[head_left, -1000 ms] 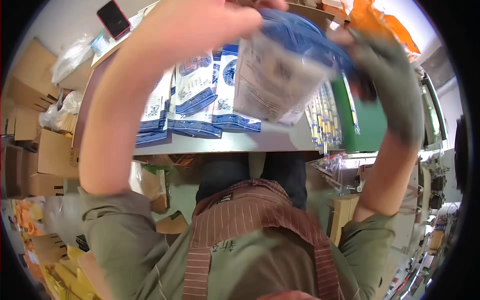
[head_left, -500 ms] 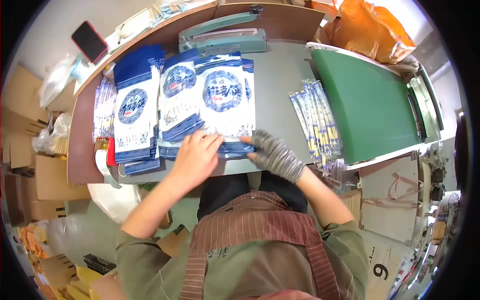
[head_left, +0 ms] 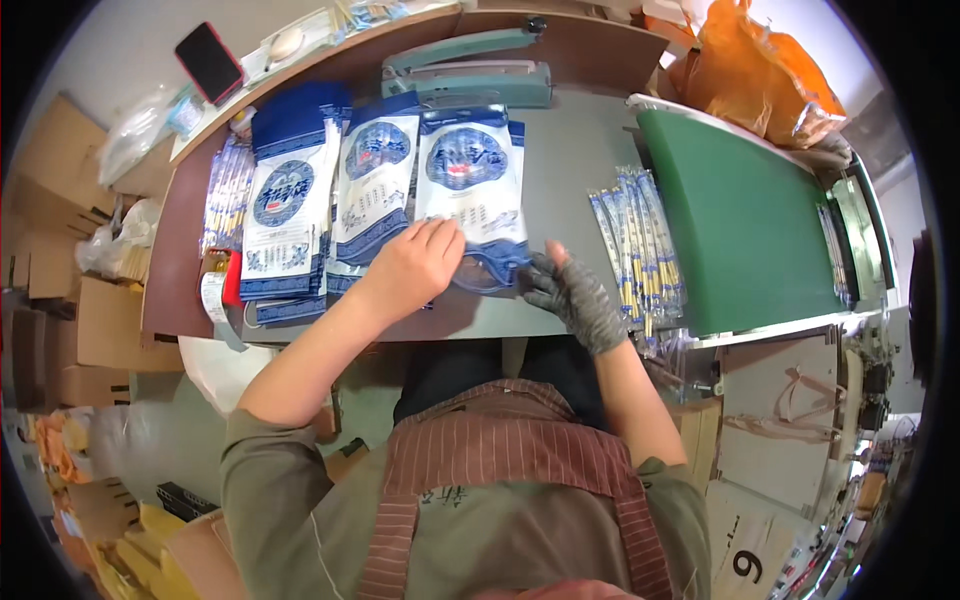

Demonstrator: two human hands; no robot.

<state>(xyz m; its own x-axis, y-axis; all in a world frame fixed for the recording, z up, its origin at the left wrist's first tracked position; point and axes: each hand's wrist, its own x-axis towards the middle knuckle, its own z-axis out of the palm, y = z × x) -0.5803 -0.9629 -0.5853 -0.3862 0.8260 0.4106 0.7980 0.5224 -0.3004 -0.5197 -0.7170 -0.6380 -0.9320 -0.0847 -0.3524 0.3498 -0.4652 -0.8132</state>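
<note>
A blue-and-white printed plastic bag [head_left: 470,205] lies in front of me on the grey table. Its lower end, with a blue see-through band, bulges up a little. My left hand [head_left: 418,262] has its fingers bent and closed on the bag's lower left edge; the fingertips are partly hidden. At the lower right corner of the bag is my right hand [head_left: 578,300], in a grey fingerless glove, thumb raised and apart from the fingers, holding nothing. Another bag of the same kind [head_left: 375,165] lies just left, beside a stack of such bags [head_left: 285,200].
Right of the bags lie thin clear-wrapped sticks [head_left: 640,245], next to a green board [head_left: 740,220]. More wrapped sticks [head_left: 228,195] and a red tape dispenser [head_left: 232,278] are at the left. Behind stand a teal heat sealer [head_left: 470,85], a phone [head_left: 210,62] and an orange bag [head_left: 765,75].
The front bag's lower end has lifted and bulged. My left hand has moved up slightly onto its edge. My right hand has drawn right, its thumb now spread away.
</note>
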